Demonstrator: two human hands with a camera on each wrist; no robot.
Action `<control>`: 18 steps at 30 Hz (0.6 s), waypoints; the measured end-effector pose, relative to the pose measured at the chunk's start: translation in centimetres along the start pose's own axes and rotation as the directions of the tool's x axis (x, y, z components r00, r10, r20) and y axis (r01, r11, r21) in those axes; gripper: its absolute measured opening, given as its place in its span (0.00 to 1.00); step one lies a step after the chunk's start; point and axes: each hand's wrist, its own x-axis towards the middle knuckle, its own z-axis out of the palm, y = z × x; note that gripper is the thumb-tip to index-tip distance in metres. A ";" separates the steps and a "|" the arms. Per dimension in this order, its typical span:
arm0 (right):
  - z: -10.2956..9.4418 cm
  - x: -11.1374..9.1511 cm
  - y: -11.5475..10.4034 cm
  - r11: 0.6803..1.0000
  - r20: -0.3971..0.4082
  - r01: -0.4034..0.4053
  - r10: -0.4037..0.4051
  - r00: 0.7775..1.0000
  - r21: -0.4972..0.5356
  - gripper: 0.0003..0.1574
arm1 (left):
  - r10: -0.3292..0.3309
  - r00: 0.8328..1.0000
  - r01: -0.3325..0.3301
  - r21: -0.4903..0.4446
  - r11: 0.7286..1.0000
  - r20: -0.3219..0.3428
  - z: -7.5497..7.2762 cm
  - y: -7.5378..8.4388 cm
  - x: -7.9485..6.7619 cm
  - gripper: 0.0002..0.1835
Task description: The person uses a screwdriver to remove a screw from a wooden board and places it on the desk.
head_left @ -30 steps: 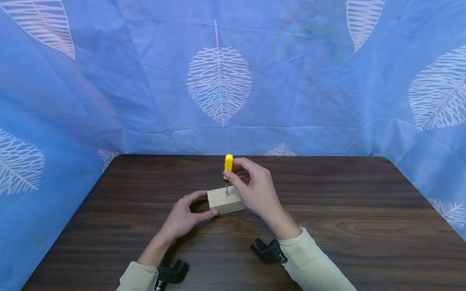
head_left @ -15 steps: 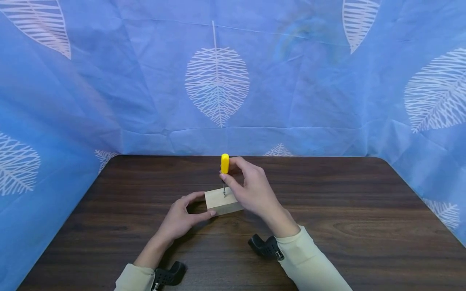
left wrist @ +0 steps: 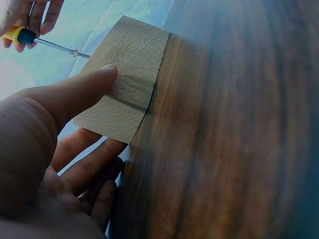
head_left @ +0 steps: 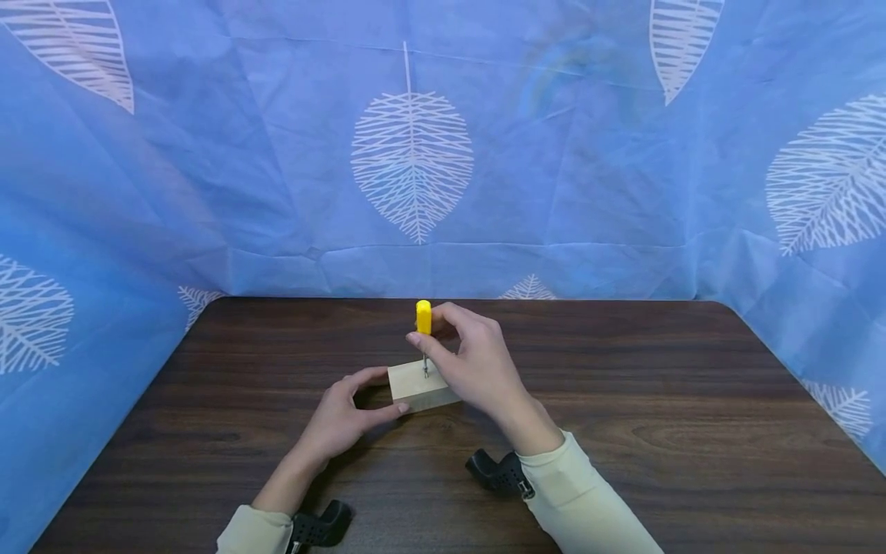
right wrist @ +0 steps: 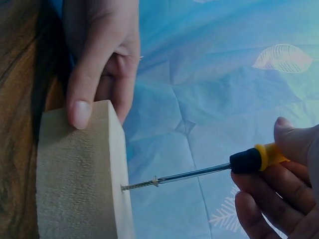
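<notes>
Roughly midway between the left and right edges of the worktop (head_left: 644,377), set in from its far edge, a pale wood block (head_left: 428,400) lies flat. The left hand (head_left: 339,417) grips the block's left end, its thumb pressed on the near side and its fingers on the far side. Above, the right hand (head_left: 484,365) pinches the yellow handle of a screwdriver (right wrist: 199,173) between thumb and fingers; the tool stands nearly upright over the block. Its tip meets the head of a screw (right wrist: 142,184), which stands partly sunk in the block's top face — a good length of thread shows. Both wrists wear black brackets (head_left: 494,471) beside pale sleeves (head_left: 588,492), towards the near side of the worktop. Beyond the far edge and both far corners hangs a blue cloth (head_left: 277,169) — printed with white leaves.
</notes>
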 end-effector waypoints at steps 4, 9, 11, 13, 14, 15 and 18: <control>0.0 0.2 -0.1 1.000 0.010 -0.010 0.010 1.000 -0.008 0.17 | -0.002 1.000 0.002 0.002 1.000 0.005 0.0 0.1 0.0 0.36; 0.1 0.2 -0.2 1.000 0.034 0.005 -0.005 0.999 -0.025 0.18 | -0.007 1.000 0.007 0.004 1.000 0.004 -0.1 0.1 -0.1 0.37; 0.1 0.2 -0.3 0.999 0.045 0.018 -0.016 0.999 -0.028 0.19 | -0.012 1.000 0.012 0.007 1.000 0.002 -0.1 0.0 -0.1 0.37; 0.1 0.2 -0.3 0.999 0.051 0.037 -0.035 0.998 -0.032 0.20 | -0.012 1.000 0.012 0.012 1.000 -0.003 -0.1 -0.1 -0.1 0.37; 0.1 0.2 -0.2 0.998 0.051 0.044 -0.042 0.998 -0.037 0.20 | -0.012 1.000 0.012 0.012 1.000 -0.004 -0.1 0.0 -0.1 0.37; 0.1 0.2 -0.2 0.998 0.050 0.052 -0.050 0.998 -0.041 0.20 | -0.009 1.000 0.009 0.015 1.000 -0.004 -0.1 0.0 -0.1 0.37; 0.1 0.2 -0.2 0.996 0.035 0.064 -0.062 0.997 -0.065 0.19 | -0.010 1.000 0.010 0.015 1.000 -0.003 0.1 0.0 0.0 0.37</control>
